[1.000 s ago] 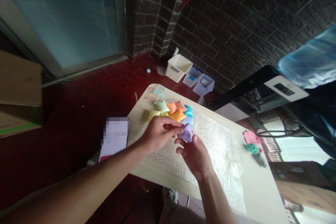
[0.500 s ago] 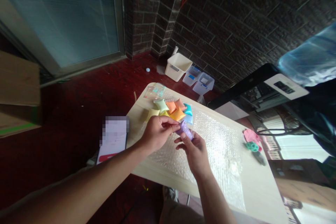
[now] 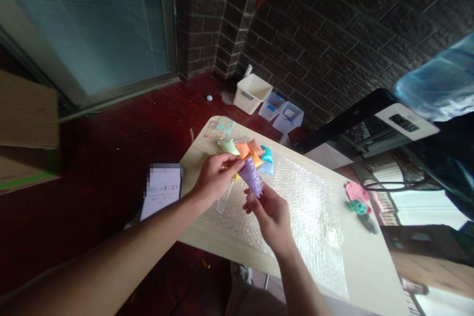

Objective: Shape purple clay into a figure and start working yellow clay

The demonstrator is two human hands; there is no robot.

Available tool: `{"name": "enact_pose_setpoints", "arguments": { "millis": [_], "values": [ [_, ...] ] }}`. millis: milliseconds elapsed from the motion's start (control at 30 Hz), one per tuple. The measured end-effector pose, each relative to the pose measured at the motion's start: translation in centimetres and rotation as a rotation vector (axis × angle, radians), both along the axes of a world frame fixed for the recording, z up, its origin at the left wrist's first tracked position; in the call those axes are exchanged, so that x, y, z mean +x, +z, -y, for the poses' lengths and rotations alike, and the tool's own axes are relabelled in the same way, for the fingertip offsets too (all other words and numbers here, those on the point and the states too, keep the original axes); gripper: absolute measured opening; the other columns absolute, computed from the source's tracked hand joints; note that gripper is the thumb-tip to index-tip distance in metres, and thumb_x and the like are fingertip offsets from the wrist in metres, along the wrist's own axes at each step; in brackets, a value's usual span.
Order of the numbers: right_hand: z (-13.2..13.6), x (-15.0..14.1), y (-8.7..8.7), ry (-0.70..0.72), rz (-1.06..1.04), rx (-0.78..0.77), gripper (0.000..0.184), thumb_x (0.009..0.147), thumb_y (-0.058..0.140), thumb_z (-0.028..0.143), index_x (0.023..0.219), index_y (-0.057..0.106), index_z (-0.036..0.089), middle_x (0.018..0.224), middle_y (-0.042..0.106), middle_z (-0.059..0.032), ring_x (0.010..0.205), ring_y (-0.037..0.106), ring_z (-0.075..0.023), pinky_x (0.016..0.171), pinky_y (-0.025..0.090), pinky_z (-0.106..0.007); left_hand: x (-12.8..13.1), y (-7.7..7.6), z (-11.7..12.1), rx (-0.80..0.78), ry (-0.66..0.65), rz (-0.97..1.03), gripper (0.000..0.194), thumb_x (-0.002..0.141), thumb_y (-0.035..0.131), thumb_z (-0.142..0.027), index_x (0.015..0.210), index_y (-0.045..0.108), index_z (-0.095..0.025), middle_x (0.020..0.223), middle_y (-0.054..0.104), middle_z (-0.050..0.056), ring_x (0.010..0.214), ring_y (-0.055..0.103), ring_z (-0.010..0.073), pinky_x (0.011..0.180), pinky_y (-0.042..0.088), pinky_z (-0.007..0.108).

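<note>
A purple pillow-shaped packet [image 3: 251, 177] is stretched at a slant between my hands, above the table. My left hand [image 3: 214, 176] pinches its upper corner between thumb and fingers. Down at the lower end, my right hand [image 3: 273, 218] is closed on the packet with thumb and fingertips. Behind it lie similar small packets: pale green [image 3: 228, 146], orange [image 3: 243, 150], salmon [image 3: 255, 146], teal [image 3: 266, 153] and light blue [image 3: 266, 168]. A yellow one is partly hidden by my left hand. Under everything spreads clear bubble wrap [image 3: 307, 207].
The pale table [image 3: 370, 266] carries a clear printed bag [image 3: 220, 128] at its far corner and pink [image 3: 356, 191], green [image 3: 357, 207] and grey lumps at the right. A phone [image 3: 162, 202] stands at the left edge. Beyond are a cream basket [image 3: 252, 94] and clear bins [image 3: 289, 117] on the floor.
The purple packet has turned more upright and more of it shows. My left hand has shifted slightly left and up; my right hand now sits at its lower end.
</note>
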State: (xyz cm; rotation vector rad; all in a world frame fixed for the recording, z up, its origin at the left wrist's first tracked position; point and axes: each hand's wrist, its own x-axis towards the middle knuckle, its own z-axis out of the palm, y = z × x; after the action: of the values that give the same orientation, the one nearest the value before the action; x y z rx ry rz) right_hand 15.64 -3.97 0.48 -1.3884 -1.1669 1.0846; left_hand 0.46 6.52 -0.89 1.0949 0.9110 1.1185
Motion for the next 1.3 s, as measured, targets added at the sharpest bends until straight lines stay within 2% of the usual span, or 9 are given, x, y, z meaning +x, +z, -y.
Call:
{"name": "enact_pose_setpoints", "arguments": {
  "millis": [167,367,467,633,767,933,1067,1233,1300],
  "values": [
    [-0.3,0.6,0.4,0.031,-0.403,-0.035,0.031,0.084,0.062,0.03,0.104,0.083,0.018,0.091,0.078,-0.0079,0.068,0.071,-0.0201,0.064,0.055,-0.033,0.2,0.0,0.1,-0.064,-0.055,0.052,0.037,0.086,0.076,-0.049,0.096,0.072,-0.013,0.088,0.071,0.007,0.074,0.062,0.0158,0.061,0.049,0.026],
    [-0.6,0.8,1.0,0.047,-0.56,-0.094,0.032,0.081,0.058,0.031,0.091,0.084,0.015,0.08,0.077,-0.0077,0.065,0.069,-0.019,0.064,0.054,-0.032,-0.1,0.4,0.9,0.119,-0.247,-0.064,0.052,0.091,0.075,-0.049,0.133,0.065,-0.02,0.124,0.068,0.01,0.101,0.068,0.0217,0.076,0.058,0.031],
    [-0.6,0.8,1.4,0.053,-0.574,-0.094,0.029,0.082,0.06,0.032,0.091,0.083,0.016,0.079,0.077,-0.0068,0.064,0.068,-0.0185,0.063,0.054,-0.03,-0.3,0.4,1.1,0.231,-0.262,-0.122,0.051,0.087,0.081,-0.047,0.127,0.065,-0.019,0.121,0.07,0.009,0.102,0.068,0.0217,0.08,0.058,0.031],
    [-0.6,1.0,1.8,0.058,-0.558,-0.072,0.028,0.084,0.062,0.035,0.088,0.082,0.016,0.076,0.078,-0.0068,0.058,0.068,-0.0174,0.059,0.054,-0.028,-0.8,1.3,0.8,0.438,-0.259,-0.217,0.038,0.089,0.081,-0.048,0.106,0.069,-0.017,0.099,0.071,0.005,0.086,0.066,0.0175,0.073,0.054,0.028],
    [-0.6,1.1,2.0,0.014,-0.667,-0.083,0.035,0.085,0.064,0.041,0.1,0.083,0.017,0.07,0.077,-0.004,0.05,0.065,-0.0165,0.052,0.055,-0.028,-1.2,2.0,0.6,0.63,-0.211,-0.338,0.035,0.092,0.078,-0.05,0.102,0.07,-0.017,0.093,0.071,0.004,0.081,0.064,0.017,0.072,0.05,0.03],
    [-0.3,0.5,2.1,-0.024,-0.758,-0.123,0.037,0.089,0.068,0.047,0.111,0.081,0.02,0.06,0.069,0.0031,0.035,0.052,-0.0103,0.041,0.053,-0.025,-1.2,1.9,0.7,0.792,-0.147,-0.378,0.032,0.098,0.072,-0.048,0.1,0.07,-0.017,0.095,0.072,0.006,0.087,0.066,0.0197,0.078,0.052,0.033],
    [-0.2,-0.2,1.8,-0.082,-0.677,-0.079,0.037,0.093,0.069,0.052,0.115,0.078,0.024,0.06,0.066,0.0059,0.031,0.043,-0.0069,0.039,0.054,-0.023,-1.2,1.5,1.0,0.859,-0.144,-0.405,0.031,0.101,0.069,-0.046,0.104,0.071,-0.016,0.096,0.073,0.007,0.091,0.07,0.0214,0.08,0.056,0.034],
    [-0.1,-0.5,1.4,-0.18,-0.577,0.012,0.028,0.09,0.077,0.049,0.103,0.079,0.024,0.059,0.056,0.009,0.037,0.038,-0.0046,0.042,0.055,-0.022,-1.5,1.3,1.3,1.002,-0.221,-0.521,0.039,0.108,0.056,-0.046,0.129,0.069,-0.016,0.111,0.076,0.012,0.1,0.075,0.0244,0.087,0.062,0.038],
    [-0.1,-0.4,1.4,-0.186,-0.525,0.047,0.022,0.089,0.08,0.045,0.099,0.079,0.025,0.059,0.054,0.0087,0.042,0.041,-0.0058,0.045,0.055,-0.022,-1.6,1.3,1.6,1.038,-0.23,-0.578,0.04,0.11,0.051,-0.046,0.131,0.069,-0.017,0.111,0.077,0.012,0.099,0.076,0.0243,0.086,0.063,0.038]
  ]
}}
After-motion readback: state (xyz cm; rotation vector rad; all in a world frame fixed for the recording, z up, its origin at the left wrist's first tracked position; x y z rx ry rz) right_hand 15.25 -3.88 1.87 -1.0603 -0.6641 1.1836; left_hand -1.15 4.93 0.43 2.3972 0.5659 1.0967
